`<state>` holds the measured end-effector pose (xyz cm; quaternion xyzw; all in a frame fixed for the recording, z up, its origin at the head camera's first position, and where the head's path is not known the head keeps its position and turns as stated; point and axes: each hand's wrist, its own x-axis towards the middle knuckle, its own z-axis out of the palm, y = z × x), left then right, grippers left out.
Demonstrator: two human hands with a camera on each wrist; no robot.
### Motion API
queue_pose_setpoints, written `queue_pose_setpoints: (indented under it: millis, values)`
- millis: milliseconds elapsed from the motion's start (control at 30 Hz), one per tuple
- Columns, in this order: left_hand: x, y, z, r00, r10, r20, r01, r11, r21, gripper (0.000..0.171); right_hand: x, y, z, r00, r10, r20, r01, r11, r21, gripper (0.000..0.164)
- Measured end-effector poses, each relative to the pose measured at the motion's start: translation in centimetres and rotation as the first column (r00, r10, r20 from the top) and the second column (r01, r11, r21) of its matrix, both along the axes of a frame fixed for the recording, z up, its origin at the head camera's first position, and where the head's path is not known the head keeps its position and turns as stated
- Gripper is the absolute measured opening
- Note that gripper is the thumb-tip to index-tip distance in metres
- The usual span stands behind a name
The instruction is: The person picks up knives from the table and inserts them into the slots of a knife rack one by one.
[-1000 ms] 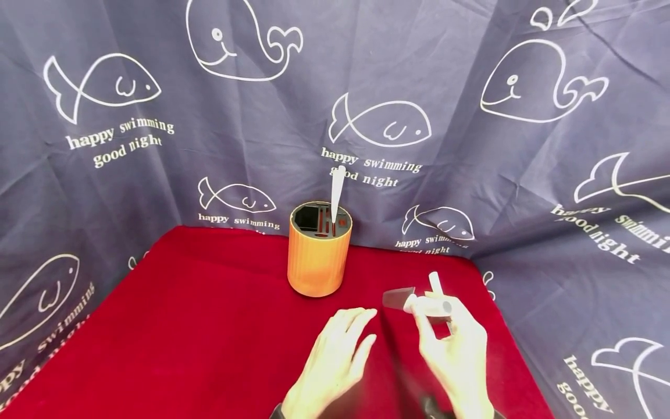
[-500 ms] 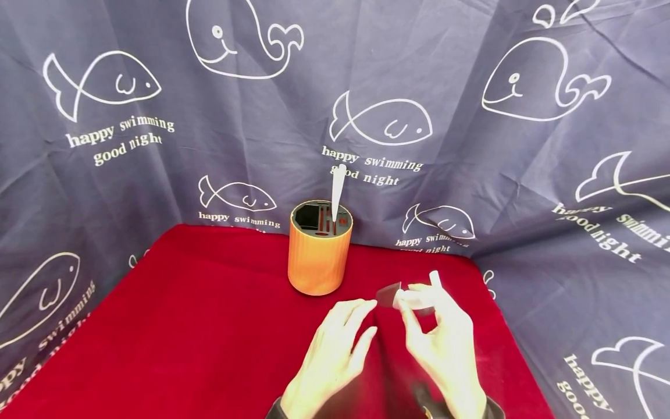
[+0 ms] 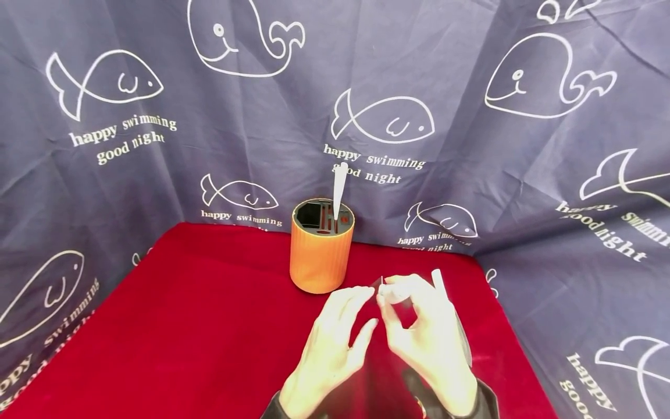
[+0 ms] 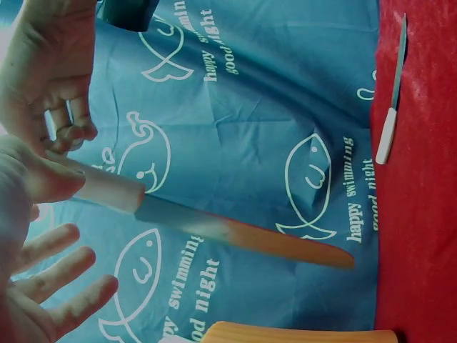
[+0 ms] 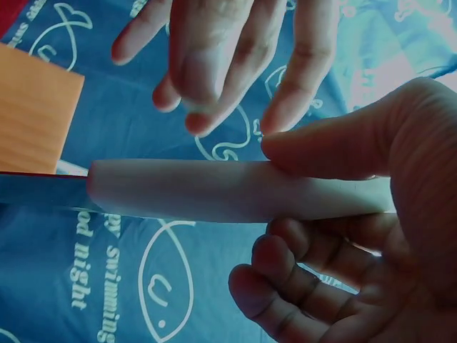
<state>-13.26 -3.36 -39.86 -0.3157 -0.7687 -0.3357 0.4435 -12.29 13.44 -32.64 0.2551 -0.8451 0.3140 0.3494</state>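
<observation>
Knife [image 4: 207, 227] has come closer to the left hand [image 3: 332, 343] than one second ago, above the red cloth [image 3: 209, 326] — the right hand [image 3: 429, 337] pinches its white, smooth handle [image 5: 178, 189]. Left fingers stay loosely extended — the shiny blade [image 4: 271, 241] shows orange towards its tip.

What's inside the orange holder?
One white handle sticks up from a slot in the orange holder. Whatever is below the handle is hidden inside, and the large opening is too dark to see into.
</observation>
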Motion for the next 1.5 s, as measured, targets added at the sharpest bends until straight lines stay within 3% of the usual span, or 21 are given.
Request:
queue_pose_setpoints:
  millis: [200, 433, 733, 867, 1033, 1167, 1267, 1500]
  values:
    - [0.1, -0.1, 0.8, 0.997, -0.038, -0.069, 0.04, 0.998, 0.039, 0.049, 0.2, -1.0, 0.6, 0.996, 0.043, -0.072, -0.043, 0.999, 0.002, 0.022]
    - [0.5, -0.2, 0.9, 0.993, -0.052, -0.109, 0.061, 0.995, 0.078, 0.037, 0.1, -2.0, 0.7, 0.949, 0.264, -0.172, -0.27, 0.963, -0.01, 0.023]
    - [0.4, -0.4, 1.3, 0.95, -0.051, -0.307, 0.099, 0.985, 0.144, 0.029, 0.9, -3.0, 0.7, 0.946, 0.276, -0.171, -0.27, 0.961, 0.054, 0.022]
    - [0.8, -0.5, 1.4, 0.958, -0.017, -0.286, 0.065, 0.985, 0.159, 0.024, 1.0, -3.4, 0.9, 0.936, 0.278, -0.217, -0.265, 0.96, 0.085, 0.007]
    - [1.3, -0.5, 1.6, 0.97, 0.01, -0.243, 0.032, 0.985, 0.17, 0.024, 1.2, -3.7, 1.0, 0.924, 0.275, -0.265, -0.259, 0.961, 0.095, 0.015]
    - [1.2, -0.6, 1.8, 0.95, 0.023, -0.311, 0.031, 0.986, 0.165, 0.026, 1.3, -3.8, 1.0, 0.921, 0.276, -0.274, -0.259, 0.961, 0.095, 0.016]
    - [1.3, -0.6, 2.0, 0.941, 0.032, -0.336, 0.025, 0.986, 0.164, 0.027, 1.4, -3.9, 1.0, 0.916, 0.289, -0.279, -0.275, 0.957, 0.088, 0.007]
    - [1.4, -0.8, 2.2, 0.925, 0.008, -0.381, 0.055, 0.987, 0.152, 0.025, 1.4, -4.0, 0.8, 0.921, 0.29, -0.26, -0.28, 0.957, 0.077, 0.004]
